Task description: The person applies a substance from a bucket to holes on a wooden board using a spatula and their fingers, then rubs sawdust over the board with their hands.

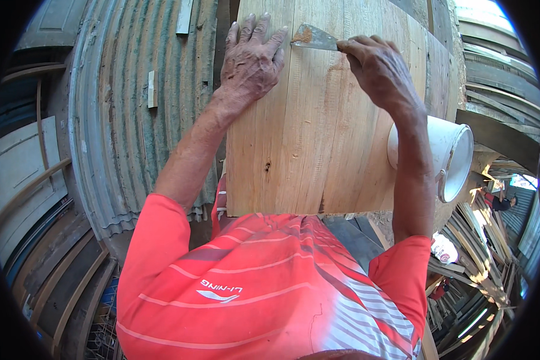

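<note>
A broad panel of joined wooden planks lies in front of me, with a small dark knot hole near its lower left. My left hand rests flat on the panel's far left part, fingers spread. In my right hand is a putty knife, gripped at its handle. Its flat metal blade points left and lies at the wood, with brownish filler or dust on it. The blade's edge is close to a seam between planks, a short way right of my left fingers.
A white plastic bucket stands at the panel's right, partly behind my right forearm. Corrugated metal sheeting with small wood offcuts runs along the left. Stacked boards fill the right side, where another person is far off.
</note>
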Demonstrator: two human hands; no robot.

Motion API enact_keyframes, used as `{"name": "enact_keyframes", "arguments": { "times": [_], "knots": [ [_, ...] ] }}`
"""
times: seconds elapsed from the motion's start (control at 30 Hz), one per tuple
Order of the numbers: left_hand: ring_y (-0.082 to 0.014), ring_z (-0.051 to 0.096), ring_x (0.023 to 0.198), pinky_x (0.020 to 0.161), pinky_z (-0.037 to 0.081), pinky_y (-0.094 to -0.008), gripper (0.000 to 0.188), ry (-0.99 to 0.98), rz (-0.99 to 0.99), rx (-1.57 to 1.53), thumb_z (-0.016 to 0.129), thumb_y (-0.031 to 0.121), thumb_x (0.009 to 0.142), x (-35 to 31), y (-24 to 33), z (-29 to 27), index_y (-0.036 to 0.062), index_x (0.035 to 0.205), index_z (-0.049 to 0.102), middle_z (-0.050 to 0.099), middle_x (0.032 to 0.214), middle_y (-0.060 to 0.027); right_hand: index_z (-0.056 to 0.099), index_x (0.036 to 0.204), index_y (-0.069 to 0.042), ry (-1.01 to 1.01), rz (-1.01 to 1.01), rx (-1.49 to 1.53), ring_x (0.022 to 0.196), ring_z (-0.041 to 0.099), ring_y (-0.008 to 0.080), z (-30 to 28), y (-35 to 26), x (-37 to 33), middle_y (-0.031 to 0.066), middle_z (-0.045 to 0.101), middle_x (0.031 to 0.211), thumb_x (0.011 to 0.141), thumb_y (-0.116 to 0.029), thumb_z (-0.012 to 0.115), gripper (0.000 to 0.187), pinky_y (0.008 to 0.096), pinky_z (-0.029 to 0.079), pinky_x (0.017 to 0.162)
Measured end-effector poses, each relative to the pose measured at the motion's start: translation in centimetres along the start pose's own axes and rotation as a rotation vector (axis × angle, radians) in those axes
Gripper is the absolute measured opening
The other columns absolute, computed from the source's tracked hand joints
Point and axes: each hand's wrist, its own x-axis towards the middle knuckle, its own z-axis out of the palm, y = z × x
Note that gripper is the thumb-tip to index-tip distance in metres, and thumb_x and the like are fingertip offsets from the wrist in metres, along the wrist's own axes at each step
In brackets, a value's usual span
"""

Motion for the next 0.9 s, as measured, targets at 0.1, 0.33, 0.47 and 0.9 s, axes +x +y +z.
{"name": "enact_keyframes", "arguments": {
  "times": [0.1, 0.33, 0.47, 0.9],
  "knots": [
    [-0.0406, 0.042, 0.151, 0.128, 0.023, -0.0586, 0.048, 0.0, 0.012, -0.006, 0.06, 0.03, 0.1, 0.1, 0.0, 0.2, 0.0201, 0.147, 0.064, 0.051, 0.159, -0.0205, 0.08, 0.112, -0.012, 0.019, -0.136, -0.11, 0.081, 0.06, 0.0163, -1.6, 0.2, 3.3, 0.0052, 0.073, 0.084, 0.106, -0.01, 0.056, 0.024, 0.0345, 0.047, 0.09],
    [-0.0416, 0.039, 0.153, 0.128, 0.022, -0.0583, 0.052, -0.023, 0.003, -0.024, 0.063, 0.03, 0.101, 0.0, -0.2, -0.2, 0.0241, 0.153, 0.058, 0.047, 0.162, -0.0186, 0.078, 0.115, -0.01, -0.392, 0.061, -0.349, 0.103, 0.067, 0.0216, -7.0, -4.2, 6.4, 0.0061, 0.075, 0.105, 0.1, -0.007, 0.065, 0.02, 0.04, 0.045, 0.103],
    [-0.0409, 0.033, 0.156, 0.129, 0.02, -0.0584, 0.055, -0.074, 0.113, -0.041, 0.062, 0.037, 0.103, -0.3, 0.4, -0.7, 0.0263, 0.157, 0.053, 0.044, 0.164, -0.0177, 0.075, 0.115, -0.008, -0.044, 0.122, -0.152, 0.097, 0.066, 0.0237, -6.5, -2.5, -1.0, 0.007, 0.073, 0.102, 0.1, -0.009, 0.065, 0.018, 0.0396, 0.046, 0.095],
    [-0.045, 0.032, 0.155, 0.129, 0.02, -0.0558, 0.063, -0.146, 0.082, 0.05, 0.057, 0.05, 0.104, 2.1, 1.5, 0.5, 0.0173, 0.158, 0.051, 0.04, 0.165, -0.0226, 0.07, 0.13, -0.004, 0.24, 0.699, 0.218, 0.115, 0.066, 0.0324, 6.0, -6.6, -20.8, 0.0135, 0.072, 0.121, 0.096, -0.002, 0.068, 0.034, 0.0453, 0.051, 0.1]
  ]
}}
